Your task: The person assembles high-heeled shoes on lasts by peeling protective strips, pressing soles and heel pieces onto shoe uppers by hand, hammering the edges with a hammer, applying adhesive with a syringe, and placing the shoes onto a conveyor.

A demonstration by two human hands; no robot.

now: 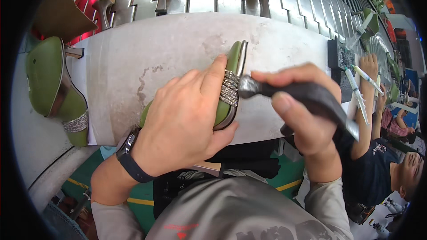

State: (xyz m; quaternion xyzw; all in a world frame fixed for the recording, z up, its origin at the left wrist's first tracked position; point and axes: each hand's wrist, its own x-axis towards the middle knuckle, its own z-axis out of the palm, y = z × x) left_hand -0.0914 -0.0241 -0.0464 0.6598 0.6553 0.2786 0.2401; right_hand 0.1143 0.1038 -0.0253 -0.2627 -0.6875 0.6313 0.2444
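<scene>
A green high-heeled shoe [223, 114], on its side over the pale work surface [120, 53], is held by my left hand [183, 111], its fingers wrapped round the body. Braided silver cord [229, 90] winds in several turns around the shoe near the sole edge. In my right hand [307, 106] is a dark metal hammer [307, 95], gripped close to its head. Its round shiny face meets or nearly meets the cord and sole edge; motion blurs it. The hammer's flared end points toward the lower right. My left hand hides much of the shoe.
Another green heeled shoe [46, 78] with silver cord stands at the left. Metal conveyor slats [195, 4] carry heeled shoe parts at the back. At the right are a black block [340, 60], syringes [356, 90] and a co-worker [378, 169] with an arm reaching forward.
</scene>
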